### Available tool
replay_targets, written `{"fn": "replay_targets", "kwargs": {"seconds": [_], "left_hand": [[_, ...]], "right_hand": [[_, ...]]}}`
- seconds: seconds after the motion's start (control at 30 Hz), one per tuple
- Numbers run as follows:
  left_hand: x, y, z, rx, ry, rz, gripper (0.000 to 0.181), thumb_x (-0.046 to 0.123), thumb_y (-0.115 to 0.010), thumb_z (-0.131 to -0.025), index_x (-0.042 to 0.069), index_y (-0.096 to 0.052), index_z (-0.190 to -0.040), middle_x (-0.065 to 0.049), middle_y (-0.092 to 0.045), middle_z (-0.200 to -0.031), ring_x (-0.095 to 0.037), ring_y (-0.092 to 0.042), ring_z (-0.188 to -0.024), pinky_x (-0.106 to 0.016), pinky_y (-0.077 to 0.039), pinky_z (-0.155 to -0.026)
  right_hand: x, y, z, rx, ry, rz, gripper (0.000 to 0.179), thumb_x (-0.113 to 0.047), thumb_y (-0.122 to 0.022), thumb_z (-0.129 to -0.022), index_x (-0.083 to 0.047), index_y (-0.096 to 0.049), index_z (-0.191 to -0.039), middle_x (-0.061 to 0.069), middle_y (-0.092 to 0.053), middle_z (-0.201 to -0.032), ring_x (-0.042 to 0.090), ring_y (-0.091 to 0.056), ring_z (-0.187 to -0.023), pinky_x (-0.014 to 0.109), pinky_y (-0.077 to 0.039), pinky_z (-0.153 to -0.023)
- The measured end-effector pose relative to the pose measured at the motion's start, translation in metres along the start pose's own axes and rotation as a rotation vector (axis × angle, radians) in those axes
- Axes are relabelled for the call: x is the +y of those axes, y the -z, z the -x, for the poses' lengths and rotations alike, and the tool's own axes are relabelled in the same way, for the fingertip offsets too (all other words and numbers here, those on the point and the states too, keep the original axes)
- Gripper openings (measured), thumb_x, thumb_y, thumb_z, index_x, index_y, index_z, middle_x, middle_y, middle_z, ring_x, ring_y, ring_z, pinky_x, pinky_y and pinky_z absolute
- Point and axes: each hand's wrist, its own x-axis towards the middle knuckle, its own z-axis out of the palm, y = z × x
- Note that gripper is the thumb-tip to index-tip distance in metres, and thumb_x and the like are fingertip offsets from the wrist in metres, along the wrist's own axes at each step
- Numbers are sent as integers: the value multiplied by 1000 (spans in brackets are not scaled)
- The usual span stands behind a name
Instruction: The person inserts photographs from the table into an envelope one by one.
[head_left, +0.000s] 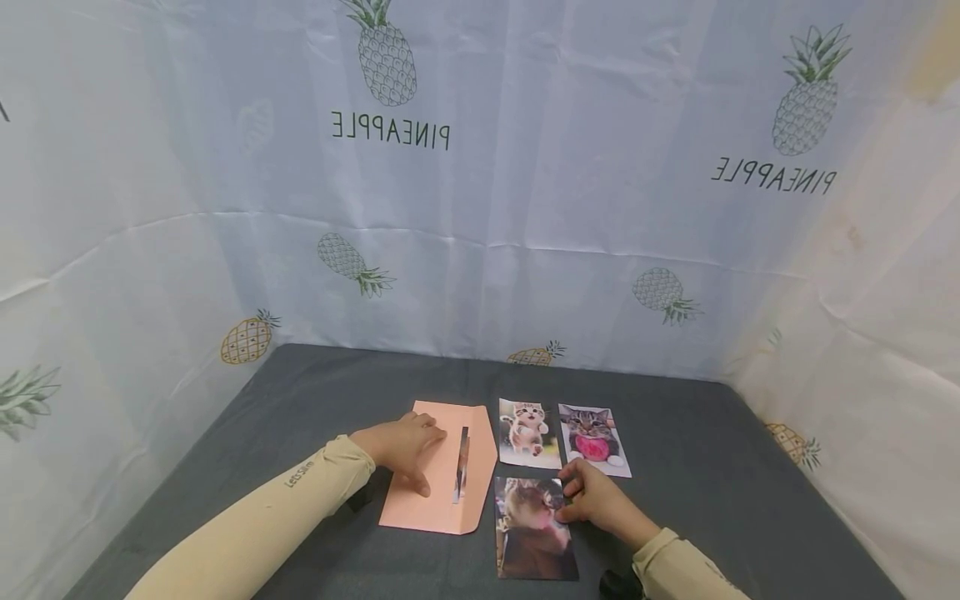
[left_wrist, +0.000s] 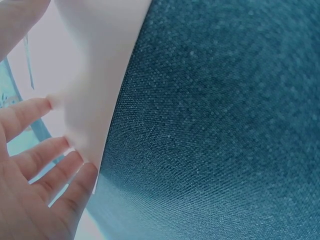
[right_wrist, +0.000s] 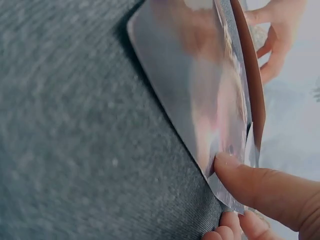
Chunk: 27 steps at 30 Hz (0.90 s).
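**Right grip pinching a glossy photo, left grip spread on an envelope**

My right grip has the photo between thumb and curled fingers, at its 2 o'clock edge; the rest of it lies on the bench. The photo is a thin rectangle, its dark brown face streaked with shine. My left grip is relaxed, clasping nothing, fingertips touching the matte peach envelope at 10 o'clock from the photo. The envelope's flap tapers toward 3 o'clock, and a narrow sliver of picture shows beside the fold.

At 12 o'clock from the photo lies the kitten print, at 1 o'clock the tabby print, both flat with pale borders. Narrow gaps part the photo from the envelope and the kitten print; whether my right grip touches the tabby print, I can't tell. Dark, finely woven cloth covers the bench, running widest toward 3 o'clock and 9 o'clock.

"PINEAPPLE" reads mirrored on the creased curtain at 12 o'clock. My smooth cream left sleeve has small lettering, apparently beginning "Let's".
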Motion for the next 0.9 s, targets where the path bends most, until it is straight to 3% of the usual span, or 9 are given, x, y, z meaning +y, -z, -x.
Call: {"fn": "replay_targets", "kwargs": {"seconds": [0.27,0.53,0.73,0.9], "left_hand": [[0,0,0,4,3,-17,91,50,-87,-62,14,-53,-138,-9,-45,-143,-26,-39,-131,-42,-40,-106],[0,0,1,2,2,-26,89,49,-87,-63,13,-53,-137,-10,-46,-142,-27,-40,-131,-42,-39,-107],[0,0,2,1,5,-28,89,48,-87,-63,14,-53,-137,-10,-45,-142,-27,-40,-131,-42,-39,-106],[1,1,2,4,-2,-26,90,48,-87,-63,13,-52,-138,-11,-45,-142,-28,-40,-130,-43,-39,-106]], "right_hand": [[-2,-1,1,0,2,-52,54,18,-76,-60,4,-45,-102,7,-50,-80,14,-44,-62,24,-40,-50],[2,1,3,-54,65,-118,53,19,-73,-64,6,-42,-105,6,-51,-78,14,-55,-65,22,-47,-54],[4,1,3,-109,102,-229,52,22,-66,-67,8,-36,-108,3,-47,-78,11,-57,-64,21,-49,-56],[1,3,2,-137,84,-321,54,21,-64,-71,9,-33,-113,3,-47,-81,10,-60,-66,26,-54,-57]]}}
